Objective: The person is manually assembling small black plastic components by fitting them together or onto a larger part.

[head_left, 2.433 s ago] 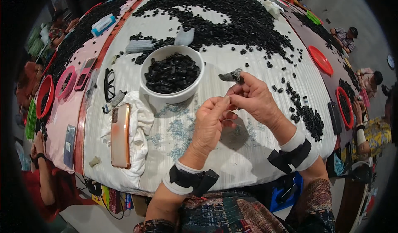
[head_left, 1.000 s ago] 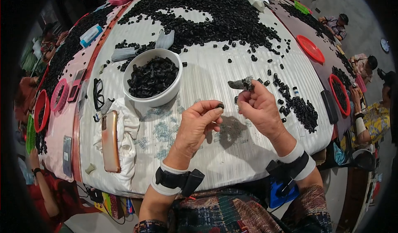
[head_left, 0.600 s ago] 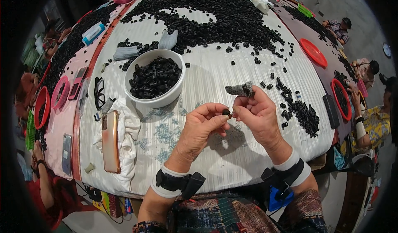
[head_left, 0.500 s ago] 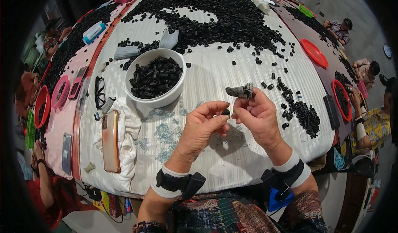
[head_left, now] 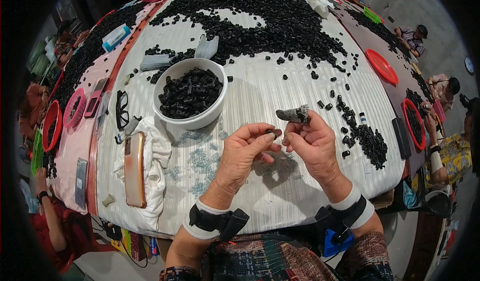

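Over the middle of the table, my left hand pinches a small black plastic piece between thumb and fingertips. Close to its right, my right hand has thumb and a finger pressed together; whatever lies between them is too small to make out. A dark grey finger sleeve covers its raised index finger. Below and left of my hands, many tiny clear-bluish bits lie scattered on the white striped cover. A white bowl full of black plastic pieces stands beyond my left hand.
A large heap of black pieces spreads across the far side; a smaller pile lies right. At left are a phone on a white cloth and black glasses. People sit along side tables with red baskets.
My hands stay close together and have barely shifted; the left fingertips tilt the black piece slightly differently. The whole view has moved a little.
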`<action>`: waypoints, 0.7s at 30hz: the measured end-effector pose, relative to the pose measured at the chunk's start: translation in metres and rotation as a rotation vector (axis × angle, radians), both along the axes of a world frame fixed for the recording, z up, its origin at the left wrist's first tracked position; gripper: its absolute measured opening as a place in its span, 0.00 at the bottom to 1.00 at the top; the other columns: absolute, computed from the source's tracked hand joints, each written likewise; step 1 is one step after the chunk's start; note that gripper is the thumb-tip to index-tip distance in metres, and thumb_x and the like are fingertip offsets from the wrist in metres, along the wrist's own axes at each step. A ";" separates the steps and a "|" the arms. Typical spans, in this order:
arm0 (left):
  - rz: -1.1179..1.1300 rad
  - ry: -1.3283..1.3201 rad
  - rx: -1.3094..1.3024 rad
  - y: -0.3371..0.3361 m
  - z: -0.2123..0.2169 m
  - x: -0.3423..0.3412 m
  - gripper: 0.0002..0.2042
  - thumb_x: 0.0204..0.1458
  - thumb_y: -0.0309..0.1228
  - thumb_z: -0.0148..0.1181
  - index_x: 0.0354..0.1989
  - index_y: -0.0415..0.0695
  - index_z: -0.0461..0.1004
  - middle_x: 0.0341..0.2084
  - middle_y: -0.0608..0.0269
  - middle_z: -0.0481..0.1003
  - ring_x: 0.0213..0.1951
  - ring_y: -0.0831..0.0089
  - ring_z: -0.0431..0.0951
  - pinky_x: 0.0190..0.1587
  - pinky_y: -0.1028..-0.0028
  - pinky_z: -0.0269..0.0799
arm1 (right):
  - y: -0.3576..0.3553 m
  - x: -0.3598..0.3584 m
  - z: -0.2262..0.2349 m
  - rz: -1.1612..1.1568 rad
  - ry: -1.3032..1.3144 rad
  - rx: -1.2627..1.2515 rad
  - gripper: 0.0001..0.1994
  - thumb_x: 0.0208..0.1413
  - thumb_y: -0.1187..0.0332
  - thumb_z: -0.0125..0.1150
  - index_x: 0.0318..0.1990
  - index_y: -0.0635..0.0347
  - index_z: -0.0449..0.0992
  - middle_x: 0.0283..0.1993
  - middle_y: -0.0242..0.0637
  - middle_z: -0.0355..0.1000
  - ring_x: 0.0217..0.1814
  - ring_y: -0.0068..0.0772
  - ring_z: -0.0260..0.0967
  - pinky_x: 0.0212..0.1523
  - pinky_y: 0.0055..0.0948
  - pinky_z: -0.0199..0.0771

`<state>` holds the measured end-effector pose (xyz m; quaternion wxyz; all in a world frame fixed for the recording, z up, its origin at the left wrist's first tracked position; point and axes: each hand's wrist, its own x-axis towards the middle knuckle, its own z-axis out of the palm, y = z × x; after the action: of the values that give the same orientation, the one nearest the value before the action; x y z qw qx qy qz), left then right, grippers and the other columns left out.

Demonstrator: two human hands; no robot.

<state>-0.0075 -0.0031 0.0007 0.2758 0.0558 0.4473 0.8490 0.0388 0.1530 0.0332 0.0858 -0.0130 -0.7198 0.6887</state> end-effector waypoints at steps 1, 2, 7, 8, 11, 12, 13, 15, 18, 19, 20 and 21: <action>0.001 0.001 -0.001 -0.001 -0.004 -0.001 0.12 0.52 0.27 0.59 0.43 0.36 0.70 0.33 0.57 0.77 0.30 0.77 0.78 0.27 0.84 0.74 | -0.001 0.000 0.001 -0.003 -0.004 -0.006 0.14 0.51 0.81 0.52 0.47 0.68 0.66 0.33 0.34 0.69 0.31 0.18 0.67 0.30 0.15 0.68; -0.011 0.027 0.009 -0.003 -0.011 -0.004 0.12 0.51 0.27 0.59 0.43 0.36 0.71 0.31 0.59 0.77 0.29 0.78 0.77 0.26 0.84 0.73 | -0.002 0.000 0.002 -0.002 -0.004 -0.006 0.14 0.51 0.81 0.52 0.47 0.68 0.66 0.33 0.34 0.69 0.31 0.18 0.67 0.30 0.15 0.68; -0.036 -0.008 0.023 -0.003 -0.011 -0.003 0.12 0.50 0.26 0.60 0.41 0.36 0.71 0.26 0.63 0.76 0.26 0.80 0.76 0.23 0.85 0.72 | -0.007 -0.002 0.001 -0.062 0.063 -0.009 0.07 0.51 0.79 0.53 0.38 0.65 0.67 0.30 0.29 0.70 0.29 0.13 0.67 0.29 0.13 0.69; -0.033 -0.013 0.018 -0.003 -0.009 -0.003 0.11 0.50 0.26 0.60 0.41 0.36 0.71 0.27 0.62 0.76 0.26 0.80 0.77 0.23 0.85 0.73 | -0.007 -0.003 0.000 -0.062 0.063 -0.009 0.07 0.51 0.79 0.53 0.38 0.65 0.67 0.30 0.29 0.70 0.29 0.13 0.67 0.29 0.13 0.69; -0.040 -0.018 0.013 -0.003 -0.009 -0.002 0.11 0.49 0.25 0.60 0.40 0.35 0.70 0.28 0.60 0.76 0.27 0.78 0.77 0.23 0.85 0.74 | -0.007 -0.004 -0.003 -0.073 0.122 0.039 0.06 0.51 0.78 0.54 0.37 0.65 0.67 0.30 0.29 0.70 0.29 0.12 0.67 0.28 0.14 0.69; -0.049 -0.017 0.014 -0.004 -0.009 -0.002 0.11 0.49 0.24 0.60 0.40 0.34 0.70 0.28 0.59 0.76 0.28 0.77 0.78 0.24 0.84 0.75 | -0.009 -0.004 -0.002 -0.088 0.117 0.066 0.06 0.51 0.78 0.54 0.37 0.65 0.68 0.30 0.29 0.70 0.29 0.12 0.67 0.28 0.14 0.70; -0.048 -0.017 0.013 -0.004 -0.009 -0.002 0.11 0.49 0.24 0.60 0.40 0.34 0.70 0.28 0.59 0.76 0.28 0.77 0.78 0.24 0.84 0.75 | -0.009 -0.003 -0.002 -0.102 0.113 0.094 0.06 0.51 0.78 0.55 0.37 0.65 0.68 0.30 0.29 0.70 0.29 0.12 0.67 0.28 0.14 0.70; -0.070 0.000 0.035 -0.003 -0.011 -0.003 0.11 0.49 0.23 0.60 0.41 0.34 0.69 0.30 0.57 0.76 0.30 0.75 0.79 0.25 0.83 0.76 | -0.009 -0.003 -0.004 -0.114 0.115 0.125 0.06 0.51 0.78 0.55 0.37 0.64 0.68 0.31 0.29 0.70 0.29 0.12 0.67 0.28 0.15 0.70; -0.056 -0.043 0.054 -0.001 -0.006 -0.001 0.09 0.49 0.20 0.58 0.38 0.34 0.69 0.28 0.55 0.76 0.27 0.74 0.79 0.24 0.82 0.77 | -0.008 -0.004 -0.007 -0.126 0.138 0.146 0.06 0.52 0.78 0.55 0.37 0.65 0.68 0.31 0.30 0.71 0.29 0.13 0.67 0.28 0.15 0.70; -0.055 -0.044 0.054 -0.001 -0.006 -0.001 0.09 0.49 0.20 0.58 0.38 0.34 0.69 0.28 0.55 0.76 0.27 0.74 0.79 0.24 0.82 0.77 | -0.008 -0.004 -0.010 -0.127 0.157 0.135 0.06 0.52 0.78 0.55 0.38 0.65 0.69 0.31 0.30 0.71 0.29 0.14 0.68 0.28 0.15 0.70; -0.060 -0.041 0.063 0.000 -0.006 -0.001 0.09 0.49 0.19 0.58 0.38 0.34 0.69 0.27 0.55 0.76 0.28 0.73 0.79 0.25 0.82 0.78 | -0.008 -0.004 -0.013 -0.126 0.157 0.136 0.06 0.52 0.78 0.55 0.38 0.65 0.69 0.31 0.30 0.71 0.29 0.14 0.68 0.28 0.15 0.70; -0.065 -0.039 0.072 0.000 -0.007 -0.001 0.09 0.49 0.19 0.58 0.38 0.34 0.69 0.27 0.55 0.76 0.28 0.73 0.79 0.25 0.82 0.78 | -0.008 -0.004 -0.016 -0.126 0.185 0.151 0.07 0.52 0.78 0.55 0.38 0.65 0.69 0.31 0.30 0.71 0.29 0.14 0.68 0.28 0.15 0.71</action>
<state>-0.0085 -0.0032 -0.0063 0.3098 0.0639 0.4088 0.8560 0.0347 0.1452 0.0170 0.1953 0.0118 -0.7565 0.6241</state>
